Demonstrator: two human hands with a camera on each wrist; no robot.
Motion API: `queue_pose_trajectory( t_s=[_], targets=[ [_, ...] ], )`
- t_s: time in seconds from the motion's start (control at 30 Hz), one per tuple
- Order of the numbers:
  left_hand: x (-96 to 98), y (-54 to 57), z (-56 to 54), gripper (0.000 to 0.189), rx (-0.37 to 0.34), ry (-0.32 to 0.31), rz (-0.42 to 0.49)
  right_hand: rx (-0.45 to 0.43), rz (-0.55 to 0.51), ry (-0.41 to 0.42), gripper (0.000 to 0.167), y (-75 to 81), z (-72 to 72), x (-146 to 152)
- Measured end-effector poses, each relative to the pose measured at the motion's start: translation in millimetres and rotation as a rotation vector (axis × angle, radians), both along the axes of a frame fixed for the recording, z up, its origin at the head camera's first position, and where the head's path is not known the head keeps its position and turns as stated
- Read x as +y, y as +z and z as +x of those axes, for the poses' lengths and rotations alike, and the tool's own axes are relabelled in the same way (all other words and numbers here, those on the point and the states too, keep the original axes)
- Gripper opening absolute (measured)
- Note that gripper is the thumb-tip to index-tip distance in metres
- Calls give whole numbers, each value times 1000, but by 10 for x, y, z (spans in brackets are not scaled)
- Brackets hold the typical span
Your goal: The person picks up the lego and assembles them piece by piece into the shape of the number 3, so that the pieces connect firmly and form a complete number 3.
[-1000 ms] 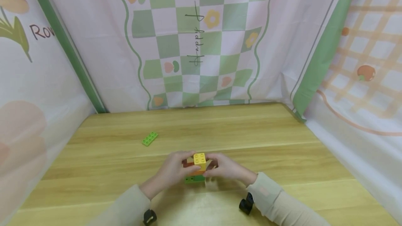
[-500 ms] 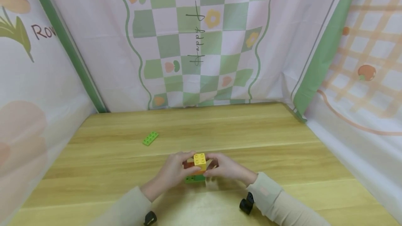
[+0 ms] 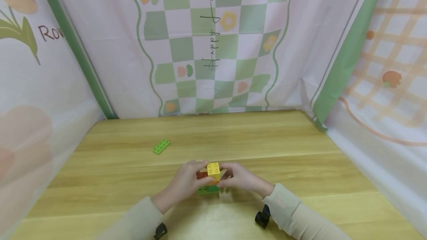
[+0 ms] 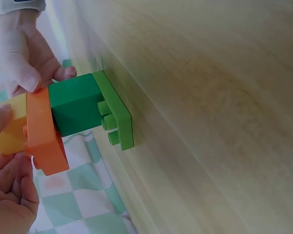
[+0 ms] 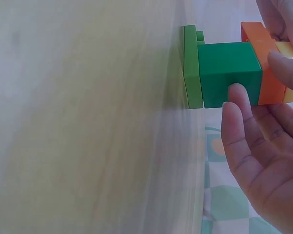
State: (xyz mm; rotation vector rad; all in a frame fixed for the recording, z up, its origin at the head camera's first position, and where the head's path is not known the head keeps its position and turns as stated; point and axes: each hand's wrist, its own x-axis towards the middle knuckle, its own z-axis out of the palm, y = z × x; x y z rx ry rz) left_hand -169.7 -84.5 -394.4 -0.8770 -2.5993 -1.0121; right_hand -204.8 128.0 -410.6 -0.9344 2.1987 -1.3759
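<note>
A small tower of toy building bricks stands on the table before me. At its base is a light green studded plate (image 4: 118, 112), then a dark green brick (image 5: 229, 63), a longer orange brick (image 4: 41, 126) and a yellow brick (image 3: 213, 167) on top. My left hand (image 3: 186, 176) pinches the yellow brick between thumb and fingers. From the other side, my right hand (image 3: 239, 176) holds the orange brick, its thumb on the brick's side. Some right fingertips lie against the dark green brick in the right wrist view. The orange brick overhangs toward the left.
Farther back on the wooden table (image 3: 267, 136), left of the tower, lies another light green studded plate (image 3: 161, 146). Printed curtains surround the table, with a checked curtain (image 3: 213, 47) behind its far edge.
Both hands keep the same hold on the tower. The head view has shifted very slightly, and nothing else has visibly moved.
</note>
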Motion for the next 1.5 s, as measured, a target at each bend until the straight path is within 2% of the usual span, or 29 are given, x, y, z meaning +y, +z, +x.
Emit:
queue_pose_trajectory(
  t_s=[0.37,0.53,0.87,1.1,1.37,1.5],
  targets=[
    [-1,20,2,43,-24,-6,23,-7,-6,10,36,-6,-7,2],
    [-2,39,8,49,-56,8,5,4,-3,13,36,-4,-10,3],
    [2,81,-9,49,-94,-10,-25,24,0,16,35,-2,-18,0],
    [-3,27,-16,49,-170,-29,76,13,3,9,36,-11,-15,10],
    [-17,22,-19,46,-251,-37,156,6,8,4,37,5,3,8],
    [-52,32,-43,47,-254,-31,193,12,8,-4,36,10,8,5]
  ],
)
